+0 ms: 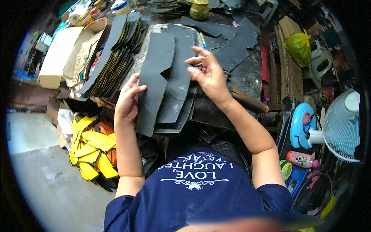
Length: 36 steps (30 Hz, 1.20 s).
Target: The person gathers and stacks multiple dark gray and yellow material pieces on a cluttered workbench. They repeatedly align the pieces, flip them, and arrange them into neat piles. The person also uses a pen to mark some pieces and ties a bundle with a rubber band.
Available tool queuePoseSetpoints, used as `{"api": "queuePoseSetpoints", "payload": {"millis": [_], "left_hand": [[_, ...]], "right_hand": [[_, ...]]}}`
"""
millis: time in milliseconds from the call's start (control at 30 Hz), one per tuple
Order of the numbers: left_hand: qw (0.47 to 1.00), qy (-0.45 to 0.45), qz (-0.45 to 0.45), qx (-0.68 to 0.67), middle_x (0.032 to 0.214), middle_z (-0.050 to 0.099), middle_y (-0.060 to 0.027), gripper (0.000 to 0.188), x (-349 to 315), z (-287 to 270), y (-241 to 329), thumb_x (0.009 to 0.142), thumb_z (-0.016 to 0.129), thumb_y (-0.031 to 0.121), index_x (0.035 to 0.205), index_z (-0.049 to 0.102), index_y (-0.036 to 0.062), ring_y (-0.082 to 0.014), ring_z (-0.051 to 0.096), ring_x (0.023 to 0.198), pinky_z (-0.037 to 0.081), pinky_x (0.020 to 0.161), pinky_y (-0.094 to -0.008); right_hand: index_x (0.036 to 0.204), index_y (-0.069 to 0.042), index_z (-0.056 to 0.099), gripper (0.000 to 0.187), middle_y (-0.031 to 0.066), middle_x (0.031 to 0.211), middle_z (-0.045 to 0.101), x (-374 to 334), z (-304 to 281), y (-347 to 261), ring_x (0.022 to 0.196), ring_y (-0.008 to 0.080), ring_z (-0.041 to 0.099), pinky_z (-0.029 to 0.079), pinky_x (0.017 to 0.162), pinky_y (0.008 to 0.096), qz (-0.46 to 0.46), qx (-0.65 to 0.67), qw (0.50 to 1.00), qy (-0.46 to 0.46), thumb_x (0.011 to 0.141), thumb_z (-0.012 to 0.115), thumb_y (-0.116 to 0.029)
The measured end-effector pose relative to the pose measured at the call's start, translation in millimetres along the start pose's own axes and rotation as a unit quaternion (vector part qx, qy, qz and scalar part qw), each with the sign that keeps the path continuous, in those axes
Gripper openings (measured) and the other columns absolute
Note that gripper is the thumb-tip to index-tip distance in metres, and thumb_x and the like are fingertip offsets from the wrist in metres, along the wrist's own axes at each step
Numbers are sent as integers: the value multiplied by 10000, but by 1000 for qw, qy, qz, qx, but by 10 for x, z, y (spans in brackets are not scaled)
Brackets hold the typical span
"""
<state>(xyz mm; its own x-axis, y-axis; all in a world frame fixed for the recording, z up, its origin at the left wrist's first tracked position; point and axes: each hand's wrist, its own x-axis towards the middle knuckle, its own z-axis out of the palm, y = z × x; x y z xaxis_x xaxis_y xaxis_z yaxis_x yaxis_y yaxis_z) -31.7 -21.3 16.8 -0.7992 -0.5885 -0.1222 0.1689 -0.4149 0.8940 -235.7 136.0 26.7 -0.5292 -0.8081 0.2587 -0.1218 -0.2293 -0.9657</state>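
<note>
My left hand (129, 96) grips the left edge of a long black sheet piece (154, 79), thumb on top. This piece has a notch in its right side and tilts over other black pieces (178, 87) with small light marks on them. Close to their right edge, my right hand (206, 73) is raised with its fingers apart and nothing in it. A large fanned stack of black pieces with yellow edges (116, 58) lies to the left on the worktable (247, 83).
A cardboard box (63, 54) stands far left, and yellow pieces (92, 145) are heaped below. More black sheets (235, 48), a pen (203, 40) and a lidded jar (199, 9) lie at the back. On the right are a wooden bar (250, 99), a fan (342, 123) and a bottle (301, 159).
</note>
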Motion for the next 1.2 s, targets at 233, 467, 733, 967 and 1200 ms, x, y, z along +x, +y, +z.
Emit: {"api": "queuePoseSetpoints", "payload": {"millis": [233,467,733,967,1200], "left_hand": [[999,31,15,11,1079,657,-62,414,39,-19,18,812,609,-15,1216,525,19,-134,626,976,476,915,-262],[998,51,36,9,1095,644,-63,422,79,-58,82,808,616,-20,1218,518,0,-144,615,1007,492,908,-275],[897,111,102,416,1168,620,-223,544,182,-201,18,789,631,91,1296,488,-44,-292,592,1122,454,987,-369],[785,125,198,574,1166,580,-233,587,252,-87,-23,797,671,113,1336,465,7,-381,573,1114,470,953,-398],[604,231,298,702,1058,555,-155,447,152,133,89,746,749,139,1153,598,35,-332,524,1016,524,790,-410]], "right_hand": [[1474,-98,307,776,88,1120,511,26,-122,110,789,28,473,478,762,174,45,33,998,-9,811,647,117],[1483,-85,282,801,97,1076,550,26,-238,95,840,69,553,501,763,212,110,70,991,14,806,667,100],[1519,-126,241,839,87,1083,620,53,-345,-8,766,48,532,427,645,168,140,77,987,25,793,589,110],[1529,-150,225,816,83,1135,620,32,-267,50,759,27,513,411,642,162,67,96,992,36,833,559,110],[1534,-151,208,807,73,1171,598,8,-293,91,753,23,484,405,644,160,53,69,996,26,861,590,78]]}}
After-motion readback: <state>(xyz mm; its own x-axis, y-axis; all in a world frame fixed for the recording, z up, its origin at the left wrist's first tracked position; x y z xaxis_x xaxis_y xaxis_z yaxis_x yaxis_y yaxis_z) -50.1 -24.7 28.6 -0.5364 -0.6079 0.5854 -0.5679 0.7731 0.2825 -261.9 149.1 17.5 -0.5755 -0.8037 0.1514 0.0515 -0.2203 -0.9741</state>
